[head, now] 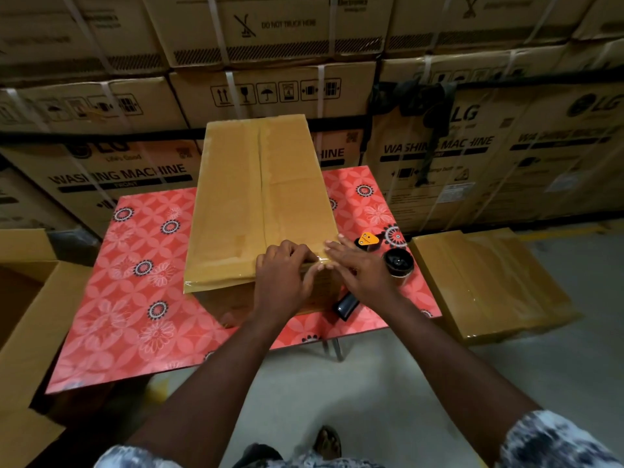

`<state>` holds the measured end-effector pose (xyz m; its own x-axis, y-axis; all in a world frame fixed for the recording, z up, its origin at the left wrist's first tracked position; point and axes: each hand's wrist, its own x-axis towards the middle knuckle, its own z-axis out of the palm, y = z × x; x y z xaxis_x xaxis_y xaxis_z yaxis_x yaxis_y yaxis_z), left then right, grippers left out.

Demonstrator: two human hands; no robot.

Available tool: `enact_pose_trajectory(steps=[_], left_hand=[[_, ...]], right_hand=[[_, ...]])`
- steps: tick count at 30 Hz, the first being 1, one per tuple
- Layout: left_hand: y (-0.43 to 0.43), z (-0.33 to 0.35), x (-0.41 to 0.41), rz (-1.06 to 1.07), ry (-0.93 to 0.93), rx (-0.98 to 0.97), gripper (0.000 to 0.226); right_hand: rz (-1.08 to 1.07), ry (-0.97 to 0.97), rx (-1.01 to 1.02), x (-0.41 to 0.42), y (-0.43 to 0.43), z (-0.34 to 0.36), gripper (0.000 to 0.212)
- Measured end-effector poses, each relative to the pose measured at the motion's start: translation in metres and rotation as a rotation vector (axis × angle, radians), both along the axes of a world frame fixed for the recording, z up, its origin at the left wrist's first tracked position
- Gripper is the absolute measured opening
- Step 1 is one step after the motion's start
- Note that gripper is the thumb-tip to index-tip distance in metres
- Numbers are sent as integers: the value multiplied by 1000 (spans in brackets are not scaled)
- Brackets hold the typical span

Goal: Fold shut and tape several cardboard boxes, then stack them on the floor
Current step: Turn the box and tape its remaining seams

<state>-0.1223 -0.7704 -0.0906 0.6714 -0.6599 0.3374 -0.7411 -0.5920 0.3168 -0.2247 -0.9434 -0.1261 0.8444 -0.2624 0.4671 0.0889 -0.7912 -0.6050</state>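
A long closed cardboard box (260, 197) lies on the red flowered table (135, 282), its top covered with clear tape. My left hand (283, 275) rests on the box's near right corner, fingers curved over the edge onto the tape. Beside it, my right hand (358, 268) presses flat fingers on the same taped corner. A tape dispenser (381, 261) with an orange blade guard and black roll lies on the table just right of my right hand.
A taped box (489, 282) sits on the floor right of the table. An open box (30, 315) stands at the left. Strapped washing machine cartons (472, 146) form a wall behind the table. My foot (327, 444) is on the grey floor.
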Motion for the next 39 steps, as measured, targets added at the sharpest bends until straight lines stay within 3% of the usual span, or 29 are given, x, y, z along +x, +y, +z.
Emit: enact_pose_trajectory(steps=[7,13,16,20,22,26,30,33,36,39], left_hand=[[6,-1,2,-51,-1,40,28],[10,3,3,-62,21,22,24],[10,4,1,-67,27,27,21],[13,8,5,-131,117,13,37],[17,14,11,-179,172,-29,30],[41,6,27,-58,-9,-98,16],[64,-15,35,-106,-71,-120,32],[64,-17,30,-97,-64,-113,43],[64,-14,29,-89,-40,-162,35],[60,-14,28,-46,-31,-173,29]], right_hand=[[-56,-92,-244,-1,10,-15,38],[-135,-99,-149,2,19,-11,42],[-132,-117,-193,3,19,-16,43],[-89,-29,-202,-3,14,-14,54],[-132,-37,-266,2,21,-7,49],[-125,-92,-306,22,42,-2,36],[-135,-151,-323,24,45,-14,29],[-134,-106,-321,20,47,-13,36],[-164,-42,-282,26,60,-2,41],[-171,-39,-290,35,72,1,33]])
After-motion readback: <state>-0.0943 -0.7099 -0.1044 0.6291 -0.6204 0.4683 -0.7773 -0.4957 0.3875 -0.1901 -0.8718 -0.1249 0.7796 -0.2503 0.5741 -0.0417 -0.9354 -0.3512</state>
